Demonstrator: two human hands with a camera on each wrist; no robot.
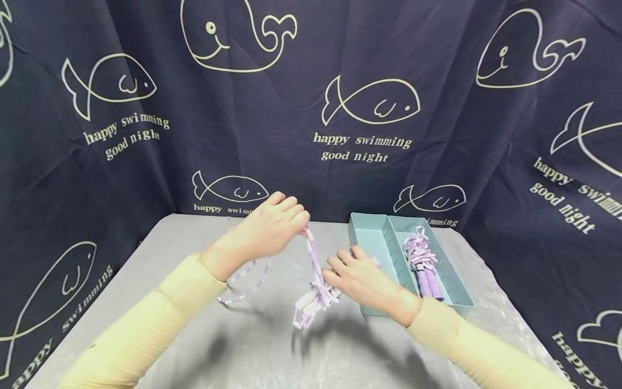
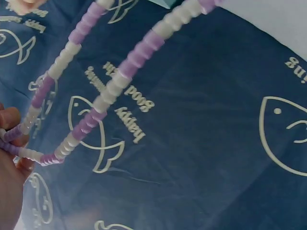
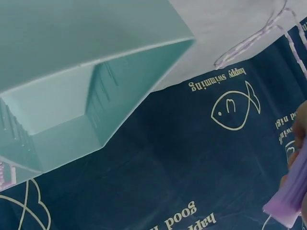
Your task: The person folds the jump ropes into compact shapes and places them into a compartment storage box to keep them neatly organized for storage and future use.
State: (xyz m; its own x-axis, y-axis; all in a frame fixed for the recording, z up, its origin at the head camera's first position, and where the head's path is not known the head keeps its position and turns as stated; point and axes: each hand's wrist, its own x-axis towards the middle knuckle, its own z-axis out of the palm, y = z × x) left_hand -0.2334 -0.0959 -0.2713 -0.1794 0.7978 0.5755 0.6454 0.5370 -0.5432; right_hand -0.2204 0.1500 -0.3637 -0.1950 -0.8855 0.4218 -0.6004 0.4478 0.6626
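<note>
A purple-and-white beaded jump rope (image 1: 318, 294) hangs between both hands above the table, its lower part bunched in folds. My left hand (image 1: 269, 229) pinches strands of it higher up; in the left wrist view two beaded strands (image 2: 139, 57) run up from those fingers. A looser loop of the rope (image 1: 264, 278) hangs beyond the left forearm. Lower and to the right, my right hand (image 1: 364, 278) grips the rope's purple handle (image 3: 289, 196) beside the bunched folds. Part of that handle is hidden by the fingers in the head view.
A teal two-compartment box (image 1: 369, 312) stands on the right of the grey table (image 1: 262, 351). In its right compartment lies a second, bundled jump rope (image 1: 420, 256) with purple handles. A dark blue curtain (image 1: 291, 162) with whale and fish prints surrounds the table.
</note>
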